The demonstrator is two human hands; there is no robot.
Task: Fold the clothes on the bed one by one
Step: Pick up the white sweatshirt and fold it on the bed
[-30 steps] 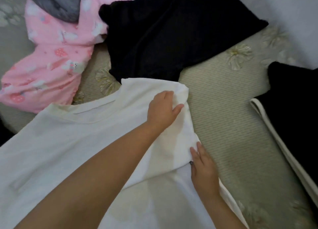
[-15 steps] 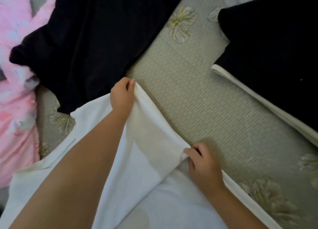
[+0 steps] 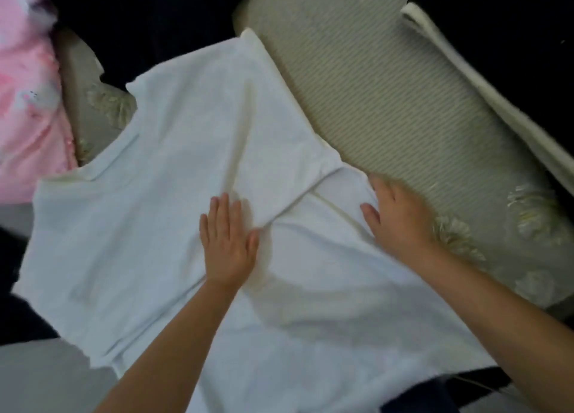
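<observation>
Shirt: white cotton T-shirt spread flat on the bed with its ribbed beige floral cover; right sleeve folded in over the chest.
Left hand: palm down, fingers straight, pressing the shirt's middle; grip holds nothing.
Right hand: flat on the shirt's right edge, blurred; fingers extended, nothing held.
Surroundings: pink patterned fleece garment at left, black garment beyond the collar, black garment with white trim at right.

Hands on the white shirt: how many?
2. The left hand presses flat mid-shirt; the right hand rests at the white shirt edge, by the folded sleeve.
</observation>
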